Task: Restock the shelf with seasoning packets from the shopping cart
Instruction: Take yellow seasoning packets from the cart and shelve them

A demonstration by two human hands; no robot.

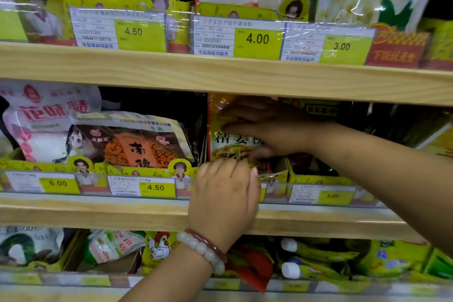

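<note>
A yellow seasoning packet (220,140) with black lettering and a noodle picture stands upright on the middle shelf (122,213). My right hand (264,127) lies across its front, fingers spread over the top, thumb curled under by the picture. My left hand (224,193), with bead bracelets on the wrist, grips the packet's lower edge at the shelf's front rail. The shopping cart is not in view.
Left of the packet lie an orange-and-white packet (137,144) and a pink-and-white bag (36,125). Price tags (157,187) line the rails. The upper shelf (220,73) overhangs close above my right hand. The bottom shelf holds chicken-print packets (159,247) and bottles (294,270).
</note>
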